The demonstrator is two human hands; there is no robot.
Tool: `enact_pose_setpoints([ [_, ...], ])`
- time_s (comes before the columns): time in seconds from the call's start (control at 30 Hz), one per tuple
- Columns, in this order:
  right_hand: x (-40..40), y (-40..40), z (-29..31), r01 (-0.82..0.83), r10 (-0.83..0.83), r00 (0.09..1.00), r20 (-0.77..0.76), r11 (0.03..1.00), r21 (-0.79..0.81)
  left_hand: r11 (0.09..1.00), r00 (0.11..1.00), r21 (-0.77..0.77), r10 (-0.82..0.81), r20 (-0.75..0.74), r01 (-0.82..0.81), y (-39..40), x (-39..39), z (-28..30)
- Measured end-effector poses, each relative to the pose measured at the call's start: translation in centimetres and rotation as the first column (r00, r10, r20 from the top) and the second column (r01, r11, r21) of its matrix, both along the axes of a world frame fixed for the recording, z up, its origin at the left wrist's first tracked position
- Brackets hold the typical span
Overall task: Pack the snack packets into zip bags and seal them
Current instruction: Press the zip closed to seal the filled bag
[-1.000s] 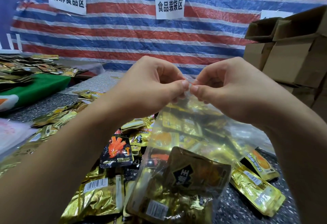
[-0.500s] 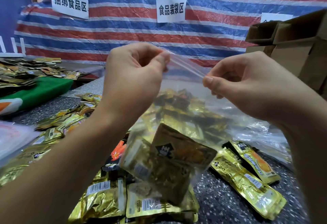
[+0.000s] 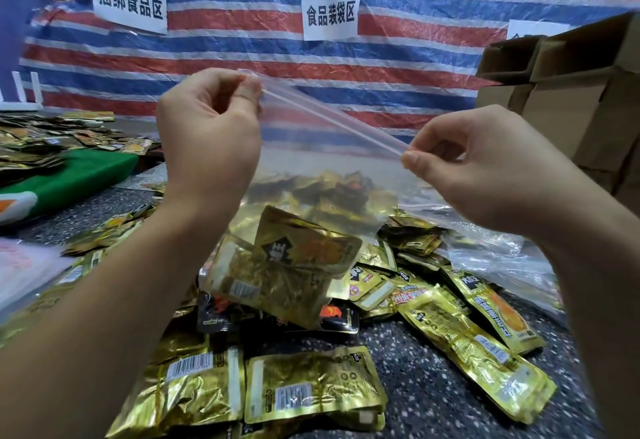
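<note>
Your left hand [image 3: 211, 133] and right hand [image 3: 485, 168] pinch the zip bag [image 3: 311, 175] strip ends; uneven pressing could leave gaps, spilling packets.

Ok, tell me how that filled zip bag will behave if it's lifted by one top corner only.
The zip bag would likely sag and swing: its clear film looks thin and floppy, taut only along the strip between the left hand and right hand. The gold packets bunched at its bottom probably make it bottom-heavy. The glossy film may slip from pinching fingers.
</note>
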State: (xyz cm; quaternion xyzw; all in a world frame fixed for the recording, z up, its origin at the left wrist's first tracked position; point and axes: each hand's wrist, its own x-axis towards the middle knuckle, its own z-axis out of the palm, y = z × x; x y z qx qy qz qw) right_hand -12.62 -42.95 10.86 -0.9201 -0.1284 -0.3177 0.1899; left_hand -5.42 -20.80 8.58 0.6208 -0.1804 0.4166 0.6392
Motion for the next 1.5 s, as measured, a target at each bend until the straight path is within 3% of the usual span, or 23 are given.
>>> enact_pose_setpoints([
  [0.33,0.6,-0.2,-0.2,-0.019,0.018,0.998,0.061,1.000,0.012,0.999,0.999,0.001,-0.036,0.001,0.036,0.0,0.5,0.1],
  [0.8,-0.4,0.9,0.3,-0.152,0.153,0.988,0.000,0.983,0.102,0.970,0.971,0.036,-0.238,-0.029,0.239,-0.4,-0.7,0.5],
  [0.93,0.4,2.6,-1.1,-0.186,0.206,0.951,-0.231,0.977,0.106,0.948,0.956,0.117,-0.292,-0.041,0.295,-1.2,-1.0,0.4],
  [1.07,2.0,4.6,-3.9,-0.255,0.305,0.842,-0.446,0.952,0.169,0.900,0.924,0.214,-0.361,-0.127,0.380,-1.9,-0.6,-0.3],
  [1.23,4.1,5.9,-7.8,-0.193,0.227,0.751,-0.620,0.973,0.122,0.835,0.931,0.420,-0.271,-0.247,0.354,-3.1,0.0,-2.3],
  [1.33,4.8,5.2,-8.5,-0.150,0.284,0.699,-0.656,0.956,0.254,0.843,0.939,0.432,-0.219,-0.266,0.319,-3.4,0.4,-2.9],
  [1.5,5.9,3.2,-7.7,-0.032,0.387,0.733,-0.559,0.840,0.541,0.922,0.956,0.287,-0.201,-0.214,0.258,-3.4,0.7,-2.8],
])
